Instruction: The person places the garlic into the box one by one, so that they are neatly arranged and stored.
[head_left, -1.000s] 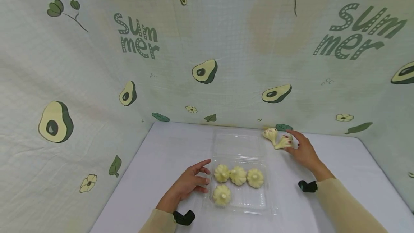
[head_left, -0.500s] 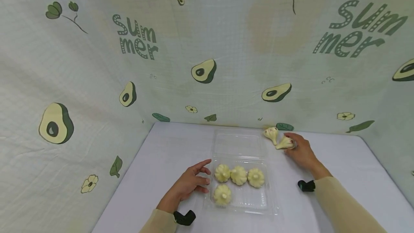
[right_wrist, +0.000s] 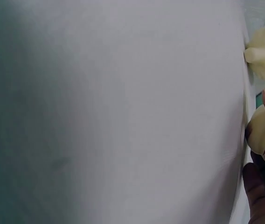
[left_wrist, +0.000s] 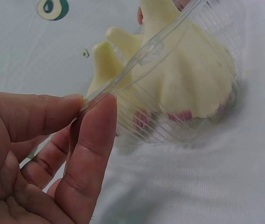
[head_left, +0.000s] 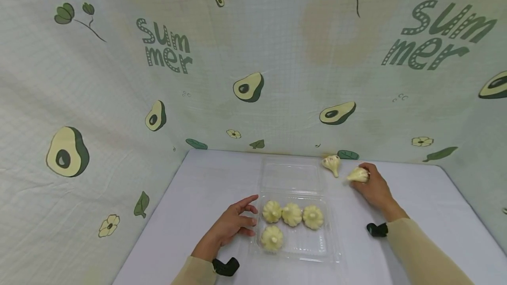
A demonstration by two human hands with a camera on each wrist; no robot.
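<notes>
At the right, my right hand [head_left: 375, 191] holds a garlic bulb [head_left: 358, 174], its stem pointing left. In the right wrist view that bulb [right_wrist: 264, 135] shows purple marks between thumb and fingers. Another garlic bulb [head_left: 332, 164] lies just left of it by the back edge. My left hand [head_left: 231, 223] is at the left side of a clear plastic container [head_left: 305, 245]. Up close in the left wrist view, thumb and finger pinch the container's rim [left_wrist: 108, 86]. Several garlic bulbs [head_left: 292, 214] sit stem up inside: a row at the back and one at front left.
The container's clear lid [head_left: 292, 176] lies folded back toward the rear. A white cloth covers the table [head_left: 214, 175]. Behind and to the left hangs a curtain [head_left: 285, 122] printed with avocados and lettering. Each wrist wears a black device [head_left: 225, 267].
My right hand has closed round the right-hand garlic bulb and moved it slightly right, away from the other loose bulb. The left hand stays at the container's side.
</notes>
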